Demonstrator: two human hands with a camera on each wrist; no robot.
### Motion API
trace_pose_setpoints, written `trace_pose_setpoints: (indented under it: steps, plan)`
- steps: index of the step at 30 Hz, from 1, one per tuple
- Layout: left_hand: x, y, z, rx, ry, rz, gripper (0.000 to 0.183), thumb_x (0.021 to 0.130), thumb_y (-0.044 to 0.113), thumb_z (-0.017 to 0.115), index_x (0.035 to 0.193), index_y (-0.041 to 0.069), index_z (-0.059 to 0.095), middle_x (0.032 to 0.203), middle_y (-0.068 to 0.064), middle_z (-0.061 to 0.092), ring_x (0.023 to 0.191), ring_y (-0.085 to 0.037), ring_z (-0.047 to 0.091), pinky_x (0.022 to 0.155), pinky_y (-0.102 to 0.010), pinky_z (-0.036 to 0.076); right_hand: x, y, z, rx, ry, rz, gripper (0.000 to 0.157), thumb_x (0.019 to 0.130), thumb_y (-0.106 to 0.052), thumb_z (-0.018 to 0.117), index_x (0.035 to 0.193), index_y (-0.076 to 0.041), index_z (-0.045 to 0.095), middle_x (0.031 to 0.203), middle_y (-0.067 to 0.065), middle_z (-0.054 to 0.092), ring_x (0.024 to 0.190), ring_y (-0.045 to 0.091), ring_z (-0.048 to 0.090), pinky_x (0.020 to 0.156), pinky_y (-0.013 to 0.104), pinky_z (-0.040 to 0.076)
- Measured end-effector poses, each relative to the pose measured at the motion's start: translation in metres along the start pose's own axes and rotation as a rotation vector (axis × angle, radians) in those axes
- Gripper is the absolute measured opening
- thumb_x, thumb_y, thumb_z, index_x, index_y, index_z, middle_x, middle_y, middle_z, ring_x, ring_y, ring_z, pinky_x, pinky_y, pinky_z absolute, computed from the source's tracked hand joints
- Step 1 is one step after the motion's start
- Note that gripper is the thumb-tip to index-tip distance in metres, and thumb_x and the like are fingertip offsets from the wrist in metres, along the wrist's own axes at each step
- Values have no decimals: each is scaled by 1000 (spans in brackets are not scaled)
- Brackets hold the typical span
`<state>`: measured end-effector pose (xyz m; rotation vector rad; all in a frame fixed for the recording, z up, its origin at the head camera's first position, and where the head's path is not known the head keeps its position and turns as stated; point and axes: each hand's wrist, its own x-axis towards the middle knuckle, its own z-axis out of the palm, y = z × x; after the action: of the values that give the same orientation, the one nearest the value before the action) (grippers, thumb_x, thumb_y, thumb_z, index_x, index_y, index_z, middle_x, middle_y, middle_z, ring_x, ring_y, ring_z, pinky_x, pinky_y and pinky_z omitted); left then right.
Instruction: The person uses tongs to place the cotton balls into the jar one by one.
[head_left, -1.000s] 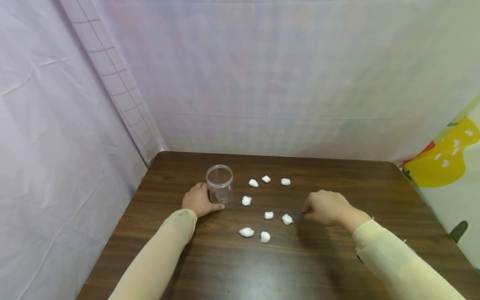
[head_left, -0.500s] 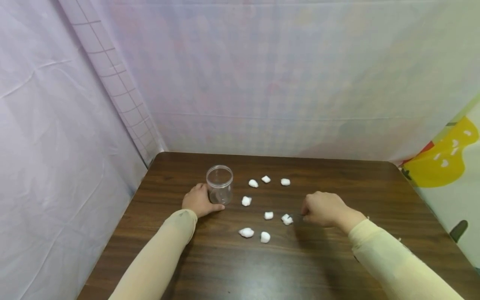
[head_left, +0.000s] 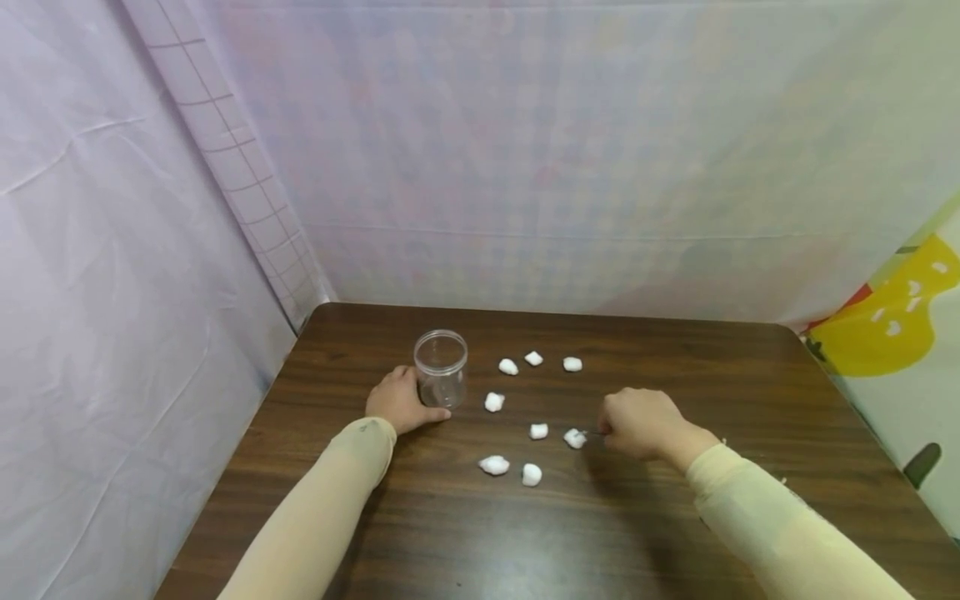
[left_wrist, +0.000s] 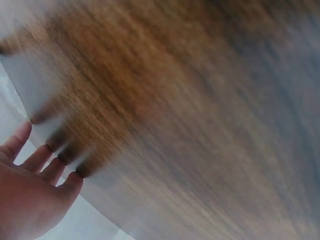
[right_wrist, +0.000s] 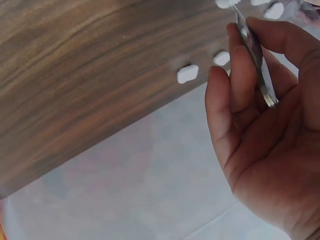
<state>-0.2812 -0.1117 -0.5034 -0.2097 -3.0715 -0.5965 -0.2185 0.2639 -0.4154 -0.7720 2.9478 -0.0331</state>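
My left hand [head_left: 399, 402] holds the clear open-topped jar [head_left: 441, 375] from its left side, thumb across the front near the base. Spread fingers [left_wrist: 42, 162] show in the left wrist view, where I cannot make out the jar. My right hand [head_left: 639, 423] pinches metal tweezers [right_wrist: 257, 57] between thumb and fingers. The tweezers' tips reach left onto a white cotton ball [head_left: 574, 438]; whether they grip it I cannot tell. Another cotton ball [head_left: 538, 431] lies just left of it. Through the jar's wall I see no cotton inside.
More cotton balls lie spread over the brown wooden table [head_left: 450, 533], between the jar and my right hand: two nearer me [head_left: 494, 465], one by the jar [head_left: 494, 402], several farther back [head_left: 533, 358]. A pale curtain [head_left: 525, 167] hangs behind the table's far edge.
My right hand has shifted slightly left and toward me, bringing the tweezers' tips onto the cotton ball. My left hand and the jar have stayed in place.
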Motion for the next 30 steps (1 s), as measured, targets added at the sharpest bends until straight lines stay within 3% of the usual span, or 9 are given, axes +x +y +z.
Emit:
trace_pose_setpoints:
  steps: [10,21,24,30]
  plan:
    - [-1,1,-1,-1,-4,-8,97,68,66,81,136,2,53,136,-17,54,124,-35,51,102,-54,42,0,4,3,-13,79,-16,36,66,-11,65,53,-25,34,55,-9,39,50,12,33,40,32,25]
    - [-3,3,-4,-5,-5,-7,97,69,64,82,137,2,52,136,-17,53,124,-36,51,102,-54,43,0,6,-4,-26,124,-32,31,72,-12,65,55,-27,44,67,-11,47,53,11,36,42,31,26]
    - [-4,3,-5,-6,-2,-6,96,69,64,82,136,2,53,135,-17,54,123,-36,52,102,-54,43,1,6,-5,-28,134,-31,25,74,-12,66,60,-30,56,74,-13,55,55,10,41,42,31,33]
    - [-5,4,-5,-12,6,-1,95,69,63,83,136,2,53,134,-17,54,123,-36,53,101,-55,43,5,6,-6,-35,159,-30,21,75,-14,68,65,-31,64,76,-13,59,56,9,46,41,33,37]
